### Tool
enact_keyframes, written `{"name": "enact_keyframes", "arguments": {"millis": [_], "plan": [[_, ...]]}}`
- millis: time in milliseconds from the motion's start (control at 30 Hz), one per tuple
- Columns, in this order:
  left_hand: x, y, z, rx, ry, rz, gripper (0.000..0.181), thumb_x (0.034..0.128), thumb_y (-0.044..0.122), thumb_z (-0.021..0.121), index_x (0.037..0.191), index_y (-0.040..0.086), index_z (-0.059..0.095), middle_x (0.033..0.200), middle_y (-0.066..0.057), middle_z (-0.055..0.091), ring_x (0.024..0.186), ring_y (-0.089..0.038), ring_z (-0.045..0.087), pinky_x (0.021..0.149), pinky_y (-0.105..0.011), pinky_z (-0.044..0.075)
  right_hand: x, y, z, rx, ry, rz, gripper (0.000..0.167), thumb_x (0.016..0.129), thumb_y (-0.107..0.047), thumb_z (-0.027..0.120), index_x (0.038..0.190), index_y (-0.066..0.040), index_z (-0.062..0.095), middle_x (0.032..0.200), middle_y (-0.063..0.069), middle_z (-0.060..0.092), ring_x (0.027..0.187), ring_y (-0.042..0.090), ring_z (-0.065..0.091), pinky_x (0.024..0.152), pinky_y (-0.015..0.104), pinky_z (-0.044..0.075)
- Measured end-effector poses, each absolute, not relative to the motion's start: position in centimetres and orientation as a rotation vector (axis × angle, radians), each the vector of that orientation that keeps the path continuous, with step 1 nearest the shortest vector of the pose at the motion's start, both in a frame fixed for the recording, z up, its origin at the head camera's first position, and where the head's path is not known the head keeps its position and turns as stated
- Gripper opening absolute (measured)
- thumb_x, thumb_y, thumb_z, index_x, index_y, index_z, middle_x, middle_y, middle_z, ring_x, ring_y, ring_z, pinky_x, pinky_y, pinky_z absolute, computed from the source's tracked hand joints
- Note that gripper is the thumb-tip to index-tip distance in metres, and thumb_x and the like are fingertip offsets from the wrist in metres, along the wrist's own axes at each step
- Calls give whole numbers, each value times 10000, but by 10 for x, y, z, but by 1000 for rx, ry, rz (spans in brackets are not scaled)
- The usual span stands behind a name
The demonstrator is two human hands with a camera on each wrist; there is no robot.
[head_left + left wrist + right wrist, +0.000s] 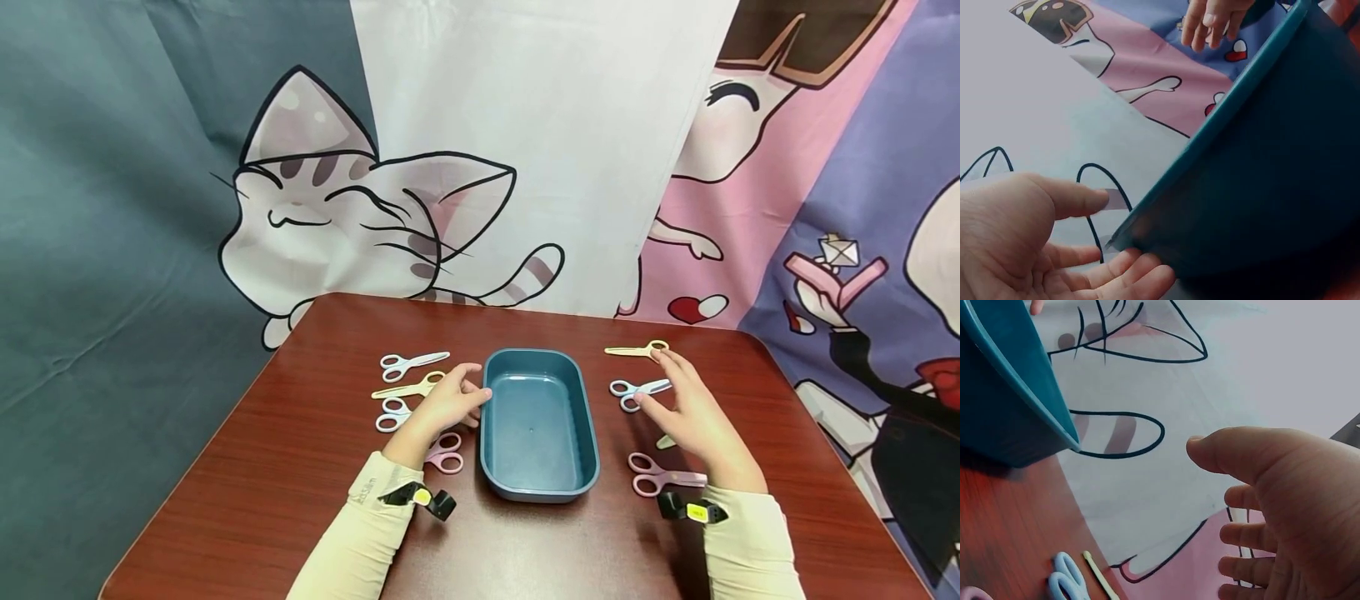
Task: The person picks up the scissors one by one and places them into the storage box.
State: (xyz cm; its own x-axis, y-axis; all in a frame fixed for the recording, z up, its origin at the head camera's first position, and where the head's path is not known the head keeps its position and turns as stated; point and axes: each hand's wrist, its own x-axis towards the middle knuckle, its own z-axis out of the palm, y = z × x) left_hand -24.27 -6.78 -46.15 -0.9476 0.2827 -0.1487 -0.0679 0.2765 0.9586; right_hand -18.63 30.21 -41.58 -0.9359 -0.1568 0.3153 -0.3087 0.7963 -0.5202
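A teal rectangular box stands on the table between my hands. My left hand is at its left side, fingers relaxed and loosely spread. In the left wrist view its fingertips lie against or very near the box's outer wall; contact is hard to tell. Beyond the box's right side, my right hand hovers over several scissors, fingers extended, holding nothing. Under or beside it lie yellow scissors, blue scissors and pink scissors. A pale green tip shows, the rest hidden by the hand.
Left of the box lie light blue scissors, yellow scissors, another light blue pair and pink scissors, the last partly covered by the left arm. A printed cloth hangs behind the brown table.
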Motion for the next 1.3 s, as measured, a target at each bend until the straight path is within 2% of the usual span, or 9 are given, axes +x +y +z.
{"name": "enact_keyframes", "arguments": {"millis": [67, 167, 200, 300, 433, 633, 800, 1033, 1300], "plan": [[-242, -65, -462, 143, 2256, 1726, 551, 983, 116, 648, 1473, 25, 412, 1001, -173, 648, 658, -191, 631, 600, -384, 609, -188, 296, -419, 309, -2741, 866, 687, 925, -235, 730, 1490, -8, 410, 1412, 298, 459, 1228, 462, 524, 979, 646, 447], [-241, -62, -464, 83, 2238, 1741, 526, 978, 93, 649, 1451, 9, 435, 981, -161, 639, 642, -192, 617, 553, -357, 598, -192, 283, -425, 200, -2800, 1005, 631, 959, -281, 687, 1466, 2, 438, 1268, 260, 581, 1023, 385, 654, 832, 486, 540], [-241, -61, -464, 74, 2231, 1745, 516, 978, 86, 646, 1445, 3, 441, 977, -160, 639, 640, -192, 616, 540, -346, 593, -193, 278, -427, 166, -2821, 1090, 617, 971, -281, 673, 1461, 12, 440, 1215, 249, 607, 946, 353, 681, 782, 428, 557], [-240, -59, -465, 62, 2201, 1761, 492, 981, 65, 635, 1430, -15, 450, 969, -161, 631, 634, -188, 603, 508, -316, 576, -195, 266, -434, 75, -2829, 1430, 602, 993, -225, 640, 1462, 72, 407, 1166, 250, 632, 863, 307, 693, 722, 327, 590], [-240, -59, -467, 57, 2161, 1784, 457, 984, 42, 623, 1401, -42, 456, 947, -152, 614, 610, -176, 575, 487, -300, 562, -198, 252, -444, 28, -2755, 1812, 583, 995, -126, 622, 1442, 151, 371, 1117, 274, 637, 779, 247, 688, 658, 337, 614], [-241, -59, -466, 31, 2140, 1799, 440, 984, 25, 619, 1388, -48, 460, 945, -153, 612, 581, -167, 557, 463, -288, 548, -199, 241, -453, 8, -2716, 2043, 521, 993, -98, 615, 1399, 168, 425, 1025, 205, 665, 724, 184, 677, 602, 313, 601], [-242, -56, -465, 27, 2115, 1813, 436, 981, 12, 618, 1384, -44, 462, 924, -136, 597, 570, -161, 544, 435, -262, 524, -197, 241, -453, 22, -2709, 2098, 478, 975, -41, 612, 1362, 183, 444, 954, 173, 654, 690, 174, 628, 593, 302, 595], [-242, -52, -466, 18, 2108, 1815, 416, 981, 4, 616, 1369, -37, 472, 967, -196, 619, 563, -164, 543, 423, -250, 509, -195, 242, -449, 37, -2754, 2076, 451, 977, -2, 606, 1341, 184, 416, 960, 185, 630, 674, 182, 586, 598, 329, 602], [-243, -54, -466, 24, 2072, 1840, 432, 980, 21, 620, 1379, -23, 460, 981, -205, 615, 557, -155, 528, 425, -249, 508, -196, 244, -450, 22, -2744, 2091, 441, 975, 0, 606, 1338, 176, 426, 920, 151, 622, 665, 177, 582, 601, 330, 603]]}}
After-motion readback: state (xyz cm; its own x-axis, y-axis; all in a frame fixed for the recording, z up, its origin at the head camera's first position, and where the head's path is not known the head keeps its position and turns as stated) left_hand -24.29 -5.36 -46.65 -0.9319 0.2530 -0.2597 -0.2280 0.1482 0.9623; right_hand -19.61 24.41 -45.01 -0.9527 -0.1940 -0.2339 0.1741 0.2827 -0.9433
